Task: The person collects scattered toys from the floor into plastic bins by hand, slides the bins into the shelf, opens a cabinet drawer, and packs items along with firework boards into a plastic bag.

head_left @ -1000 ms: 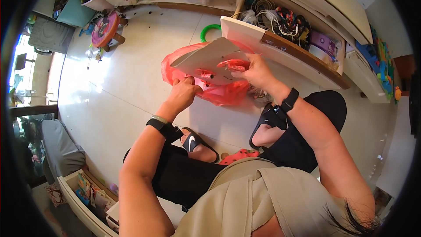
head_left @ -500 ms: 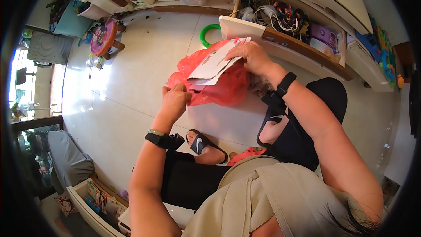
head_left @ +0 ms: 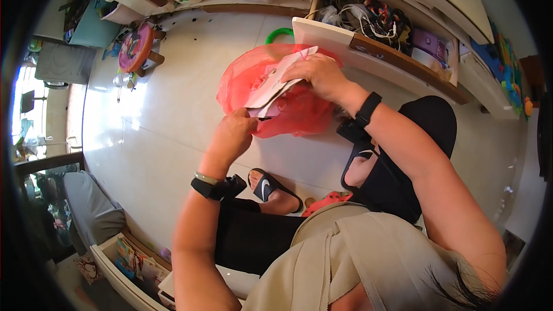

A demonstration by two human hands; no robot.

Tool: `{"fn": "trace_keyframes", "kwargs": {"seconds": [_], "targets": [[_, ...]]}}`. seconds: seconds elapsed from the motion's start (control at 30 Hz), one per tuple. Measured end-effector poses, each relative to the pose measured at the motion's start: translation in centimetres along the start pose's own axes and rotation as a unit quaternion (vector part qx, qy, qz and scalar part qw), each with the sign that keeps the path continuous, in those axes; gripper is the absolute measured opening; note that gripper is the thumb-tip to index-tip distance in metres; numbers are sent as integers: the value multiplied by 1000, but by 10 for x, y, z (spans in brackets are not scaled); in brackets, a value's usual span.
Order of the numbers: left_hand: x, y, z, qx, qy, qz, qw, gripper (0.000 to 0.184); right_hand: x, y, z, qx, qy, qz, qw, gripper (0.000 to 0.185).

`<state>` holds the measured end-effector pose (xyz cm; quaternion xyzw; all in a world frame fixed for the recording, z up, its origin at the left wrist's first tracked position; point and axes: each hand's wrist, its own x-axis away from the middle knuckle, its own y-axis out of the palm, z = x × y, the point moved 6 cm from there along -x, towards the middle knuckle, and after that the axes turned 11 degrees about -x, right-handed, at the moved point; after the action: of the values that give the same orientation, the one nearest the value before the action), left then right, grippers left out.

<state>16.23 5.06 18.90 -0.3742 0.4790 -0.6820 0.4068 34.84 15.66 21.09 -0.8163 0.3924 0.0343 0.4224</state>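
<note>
A thin red plastic bag (head_left: 235,79) hangs in front of me, its mouth spread wide. My left hand (head_left: 233,135) is closed in a pinch on the near left edge of the bag. White folded cardboard or paper sheets (head_left: 275,84) slant across the bag's mouth, with their lower left end close to my left fingers. My right hand (head_left: 319,78) grips these sheets near their upper right end. What lies deeper in the bag is mostly hidden by the sheets and the red plastic.
An open drawer (head_left: 374,52) with cables and a purple box (head_left: 429,46) juts out at the upper right. A green ring (head_left: 279,35) lies on the floor (head_left: 167,103) behind the bag. Left of it stands a small round stool (head_left: 135,50). Another open drawer (head_left: 106,253) is at lower left.
The bag has spread and puffed out wider around the sheets. My right hand has moved a little left and down with the sheets, while my left hand has shifted slightly right.
</note>
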Motion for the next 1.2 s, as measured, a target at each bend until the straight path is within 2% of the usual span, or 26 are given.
{"fn": "trace_keyframes", "kwargs": {"seconds": [0.07,0.13,0.2,0.27,0.3,0.33,0.4,0.43,0.47,0.53,0.57,0.6,0.67,0.7,0.73,0.8,0.83,0.87,0.93,1.0,1.03,1.07,1.13,1.17,1.2], "targets": [[-1,-8,16,-43,26,11,999,12,-5,10,6,32,9,-4,999,21],[1,-5,17,-57,34,17,998,10,-9,17,3,28,-46,4,999,27],[3,-4,10,-13,28,57,998,10,-11,29,7,44,-26,0,999,25],[5,-9,10,-13,38,57,998,10,-11,47,14,28,-34,-12,999,25],[6,-10,12,-12,40,57,997,10,-10,67,28,-32,-12,-68,997,25],[7,-11,14,-10,51,57,997,10,-9,72,32,-26,-5,-63,998,25],[11,-10,16,38,34,31,998,9,-6,84,25,-28,-63,-83,994,28],[11,-12,19,60,23,22,998,8,-5,98,26,16,-25,-173,984,35],[11,-13,21,61,28,22,997,8,1,99,21,19,-21,-172,985,35],[12,-12,23,75,33,25,996,10,11,104,25,104,52,-170,979,44],[12,-11,24,77,32,24,996,10,18,110,35,149,111,-247,951,63],[12,-9,24,94,31,18,995,10,21,112,35,147,111,-249,951,63],[14,-7,21,110,25,12,993,11,27,109,46,100,201,-217,950,87],[14,-5,20,117,29,12,993,11,21,104,45,113,195,-214,951,108],[13,-3,19,124,32,14,992,12,19,101,41,113,191,-218,950,108],[14,2,15,127,30,8,991,11,27,79,52,86,380,-151,909,112],[13,5,15,129,35,0,991,10,38,71,55,167,399,-144,890,113],[12,6,13,132,30,3,991,10,46,65,60,169,395,-149,891,113],[11,12,12,89,21,-61,994,12,77,65,88,-55,518,-156,839,86],[11,8,14,106,8,-74,992,13,91,62,103,71,446,-205,868,52],[12,8,15,122,-2,-88,989,17,93,52,96,74,441,-212,869,32],[12,10,13,123,-7,-86,989,17,93,38,89,71,440,-165,880,38],[12,16,-5,135,-86,-17,987,26,89,21,84,37,467,-140,873,53],[9,25,-23,104,-106,30,988,33,89,15,80,37,462,-144,874,53],[6,28,-32,104,-111,32,988,33,88,12,75,-7,431,-141,891,56]]}}
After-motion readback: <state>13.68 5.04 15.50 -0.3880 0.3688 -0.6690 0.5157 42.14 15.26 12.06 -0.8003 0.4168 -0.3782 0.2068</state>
